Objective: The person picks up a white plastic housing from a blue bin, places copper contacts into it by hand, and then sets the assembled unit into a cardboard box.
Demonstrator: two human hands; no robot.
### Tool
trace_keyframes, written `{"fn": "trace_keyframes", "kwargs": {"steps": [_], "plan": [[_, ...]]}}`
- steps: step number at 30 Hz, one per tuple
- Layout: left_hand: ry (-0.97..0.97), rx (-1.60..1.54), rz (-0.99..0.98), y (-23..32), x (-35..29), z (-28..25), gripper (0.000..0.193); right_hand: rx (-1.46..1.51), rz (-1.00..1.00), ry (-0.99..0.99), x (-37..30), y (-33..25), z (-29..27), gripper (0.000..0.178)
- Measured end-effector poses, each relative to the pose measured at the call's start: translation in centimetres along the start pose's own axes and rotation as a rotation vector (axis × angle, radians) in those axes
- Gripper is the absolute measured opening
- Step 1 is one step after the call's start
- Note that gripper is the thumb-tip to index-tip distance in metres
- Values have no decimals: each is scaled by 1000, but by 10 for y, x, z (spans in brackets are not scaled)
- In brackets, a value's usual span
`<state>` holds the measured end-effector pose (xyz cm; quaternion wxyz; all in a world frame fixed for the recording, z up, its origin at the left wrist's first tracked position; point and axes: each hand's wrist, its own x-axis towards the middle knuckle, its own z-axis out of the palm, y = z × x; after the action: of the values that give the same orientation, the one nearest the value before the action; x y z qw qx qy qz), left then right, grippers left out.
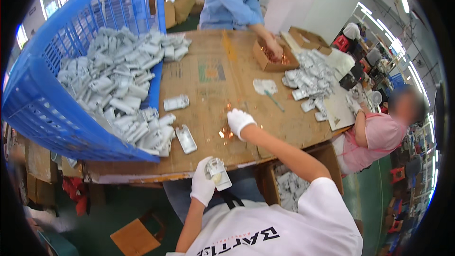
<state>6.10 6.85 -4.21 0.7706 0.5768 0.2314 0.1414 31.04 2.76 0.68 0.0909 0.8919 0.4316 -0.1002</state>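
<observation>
My left hand [202, 184], in a white glove, grips a white plastic housing [222, 182] just off the table's near edge. The housing's hollow, ribbed side faces up, and the thumb lies against it. My right hand [240, 122], also gloved, is over the cardboard-topped table beside a scatter of small shiny copper-coloured pieces [224, 133]. Its fingers are curled together; what is between them is hidden. To the left of the copper pieces, two similar housings lie singly: one nearer me [186, 139] and one farther off [176, 103].
A large blue crate [57, 135], tipped toward the table, spills white housings at left. Farther right are another housing heap [310, 77] and a copper-filled carton [275, 65], where a co-worker's hand reaches in. A carton of parts [265, 180] stands below the near edge; a pink-sleeved person sits at right.
</observation>
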Motion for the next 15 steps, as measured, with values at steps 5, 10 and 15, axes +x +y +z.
{"fn": "trace_keyframes", "kwargs": {"steps": [5,10,15], "plan": [[184,37,58,-6,10,2,56,108,36,152,9,8,-5,23],[365,462,178,42,16,15,48,843,-106,414,-37,5,-52,13],[395,499,157,51,9,28,50,976,-365,416,-107,-62,-23,13]]}}
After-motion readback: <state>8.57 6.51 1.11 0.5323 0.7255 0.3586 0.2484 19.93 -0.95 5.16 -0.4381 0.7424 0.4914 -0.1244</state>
